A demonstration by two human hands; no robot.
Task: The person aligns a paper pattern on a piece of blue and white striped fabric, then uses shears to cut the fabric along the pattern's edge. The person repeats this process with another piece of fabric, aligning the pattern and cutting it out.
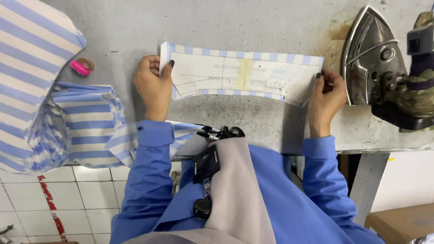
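A long curved paper pattern (212,74) lies on a blue-and-white striped fabric piece (253,56) on the grey worktable (253,22). My left hand (153,86) pinches the left end of the pattern and fabric, thumb on top. At the right end, my right hand (326,97) grips the other edge of the same layered piece. A yellowish tape strip (244,74) crosses the pattern's middle. Both sleeves are blue.
A metal iron (373,58) rests on its side at the table's right, with a wrapped handle (418,90). Stacks of striped fabric (86,122) hang over the left edge. A pink object (80,68) lies nearby. A cardboard box (402,221) sits on the floor.
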